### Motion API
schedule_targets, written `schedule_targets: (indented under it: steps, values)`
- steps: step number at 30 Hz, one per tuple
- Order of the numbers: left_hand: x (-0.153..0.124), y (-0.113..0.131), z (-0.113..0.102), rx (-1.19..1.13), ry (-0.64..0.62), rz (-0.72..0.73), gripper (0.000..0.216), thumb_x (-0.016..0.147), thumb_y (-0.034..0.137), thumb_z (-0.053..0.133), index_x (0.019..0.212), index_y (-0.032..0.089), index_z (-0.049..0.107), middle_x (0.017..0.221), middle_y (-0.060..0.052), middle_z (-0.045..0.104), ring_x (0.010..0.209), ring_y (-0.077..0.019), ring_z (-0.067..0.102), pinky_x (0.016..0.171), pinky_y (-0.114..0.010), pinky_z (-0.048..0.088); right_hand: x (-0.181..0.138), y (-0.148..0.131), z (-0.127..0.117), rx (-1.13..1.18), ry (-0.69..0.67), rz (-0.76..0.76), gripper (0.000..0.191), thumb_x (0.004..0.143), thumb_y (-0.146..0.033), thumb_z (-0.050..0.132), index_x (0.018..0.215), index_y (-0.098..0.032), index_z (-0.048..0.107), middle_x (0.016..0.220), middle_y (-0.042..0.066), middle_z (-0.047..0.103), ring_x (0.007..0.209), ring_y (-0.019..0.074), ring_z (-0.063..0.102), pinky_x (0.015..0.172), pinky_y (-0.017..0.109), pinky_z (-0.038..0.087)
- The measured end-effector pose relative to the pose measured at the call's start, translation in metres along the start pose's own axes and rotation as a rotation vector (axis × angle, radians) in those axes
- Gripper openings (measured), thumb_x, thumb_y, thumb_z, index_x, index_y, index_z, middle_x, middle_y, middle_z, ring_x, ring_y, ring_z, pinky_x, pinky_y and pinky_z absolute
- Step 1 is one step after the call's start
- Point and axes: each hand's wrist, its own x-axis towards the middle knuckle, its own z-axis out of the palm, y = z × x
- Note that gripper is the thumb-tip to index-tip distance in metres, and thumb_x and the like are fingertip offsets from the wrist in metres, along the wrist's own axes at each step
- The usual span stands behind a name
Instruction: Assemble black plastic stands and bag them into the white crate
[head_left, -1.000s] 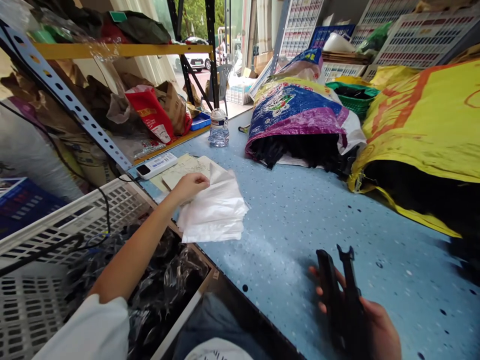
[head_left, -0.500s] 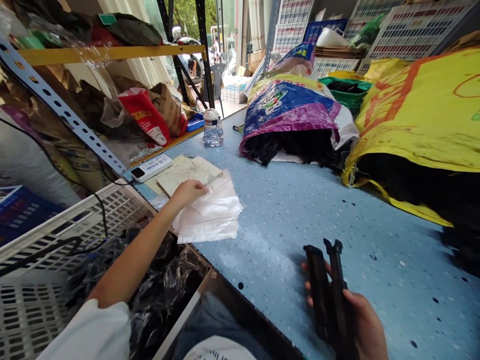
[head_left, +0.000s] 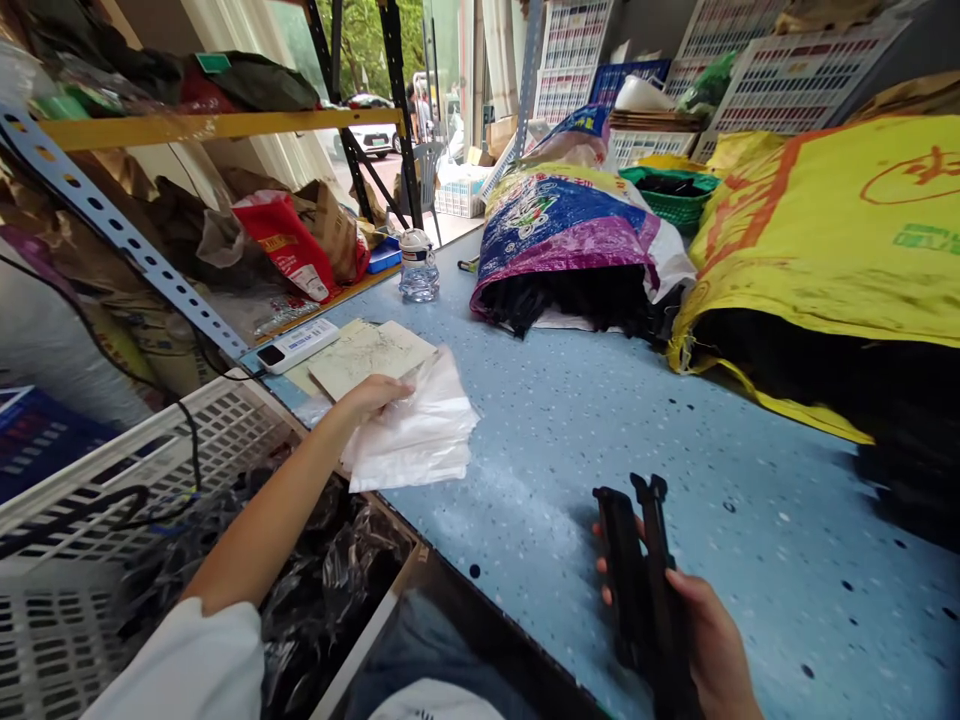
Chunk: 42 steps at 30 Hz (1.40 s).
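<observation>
A stack of thin white plastic bags [head_left: 420,440] lies near the left edge of the blue speckled table [head_left: 540,420]. My left hand [head_left: 375,393] is on its upper left part, fingers closed on the top bag's edge. Low on the right, my right hand [head_left: 712,630] is wrapped around two long black plastic parts [head_left: 637,580] with small forked or flanged ends. They are held side by side, tilted upward above the table. My palm hides part of their lower ends.
Beside the bags lie pale card sheets [head_left: 367,355] and a white power strip [head_left: 298,345]. A clear bottle [head_left: 418,268] stands behind. Blue-purple [head_left: 562,230] and yellow [head_left: 825,250] sacks spill black parts at right. A white crate [head_left: 225,430] with black plastic pieces borders the table.
The camera view has shifted slightly. My left hand has flattened a little over the bags' edge. My right hand still holds the black parts in nearly the same pose.
</observation>
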Motion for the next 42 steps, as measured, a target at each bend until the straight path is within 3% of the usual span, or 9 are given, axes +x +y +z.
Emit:
schedule_targets:
  steps: [14,18,23,25,27,30,35,38,42]
  values:
    - [-0.038,0.041,0.015,0.087,0.045,0.336,0.024,0.065,0.038,0.049,0.057,0.015,0.049,0.048,0.005,0.040,0.047,-0.0092,0.037,0.047,-0.021,0.026,-0.001,0.003,0.000,0.020,-0.041,-0.026,0.049,0.066,-0.027,0.052,0.114,-0.025,0.044,0.105,0.007,0.058,0.075,0.0232,0.060,0.059,0.033,0.048]
    - [-0.069,0.074,0.026,0.070,-0.128,0.412,0.025,0.068,0.039,0.049,0.060,0.015,0.053,0.053,0.004,0.041,0.050,-0.0087,0.039,0.048,-0.020,0.029,-0.006,0.005,0.002,-0.171,-0.125,-0.072,0.062,0.064,-0.034,0.057,0.120,-0.024,0.033,0.095,0.008,0.061,0.070,0.0223,0.060,0.060,0.032,0.046]
    - [-0.111,0.105,0.059,0.063,-0.466,0.553,0.024,0.072,0.036,0.048,0.075,0.015,0.059,0.056,0.005,0.039,0.053,-0.0076,0.037,0.049,-0.019,0.028,-0.027,-0.004,0.024,-0.521,-0.437,-0.259,0.081,0.050,-0.050,0.070,0.118,-0.029,0.032,0.098,0.008,0.058,0.082,0.0248,0.056,0.066,0.035,0.044]
    - [-0.124,0.110,0.071,0.028,-0.556,0.594,0.023,0.072,0.033,0.049,0.084,0.016,0.060,0.054,0.006,0.036,0.052,-0.0068,0.035,0.048,-0.018,0.027,-0.036,-0.013,0.038,-0.669,-0.539,-0.368,0.079,0.051,-0.048,0.071,0.118,-0.032,0.032,0.118,0.008,0.045,0.098,0.0266,0.049,0.078,0.039,0.040]
    - [-0.134,0.114,0.079,-0.039,-0.660,0.606,0.024,0.072,0.029,0.050,0.090,0.017,0.059,0.054,0.006,0.037,0.050,-0.0062,0.034,0.047,-0.018,0.027,-0.041,-0.022,0.050,-0.840,-0.565,-0.462,0.072,0.054,-0.041,0.072,0.116,-0.035,0.035,0.136,0.004,0.017,0.112,0.0276,0.037,0.088,0.040,0.033]
    - [-0.143,0.118,0.084,-0.152,-0.776,0.540,0.022,0.073,0.026,0.048,0.089,0.017,0.060,0.059,0.004,0.049,0.052,-0.0067,0.041,0.049,-0.018,0.032,-0.037,-0.028,0.055,-0.979,-0.541,-0.512,0.072,0.054,-0.035,0.073,0.116,-0.035,0.037,0.139,-0.001,-0.005,0.117,0.0282,0.030,0.092,0.040,0.029]
    - [-0.147,0.119,0.084,-0.219,-0.726,0.565,0.020,0.073,0.027,0.048,0.083,0.018,0.063,0.080,-0.001,0.062,0.069,-0.0117,0.053,0.061,-0.019,0.039,-0.023,-0.019,0.046,-0.923,-0.525,-0.484,0.072,0.057,-0.038,0.070,0.119,-0.027,0.037,0.126,0.007,0.037,0.114,0.0265,0.034,0.094,0.041,0.027]
    - [-0.147,0.116,0.079,-0.178,-0.691,0.557,0.020,0.071,0.026,0.049,0.084,0.020,0.064,0.068,0.000,0.062,0.056,-0.0103,0.050,0.050,-0.018,0.037,-0.024,-0.018,0.044,-0.879,-0.503,-0.487,0.066,0.062,-0.038,0.066,0.120,-0.025,0.036,0.123,0.006,0.042,0.113,0.0251,0.036,0.095,0.041,0.027]
    - [-0.147,0.116,0.068,-0.104,-0.668,0.549,0.021,0.070,0.026,0.050,0.084,0.021,0.065,0.053,0.003,0.053,0.045,-0.0086,0.041,0.041,-0.017,0.030,-0.034,-0.024,0.049,-1.173,-0.321,-0.527,0.062,0.064,-0.032,0.064,0.120,-0.026,0.037,0.122,0.006,0.042,0.110,0.0267,0.039,0.091,0.045,0.031]
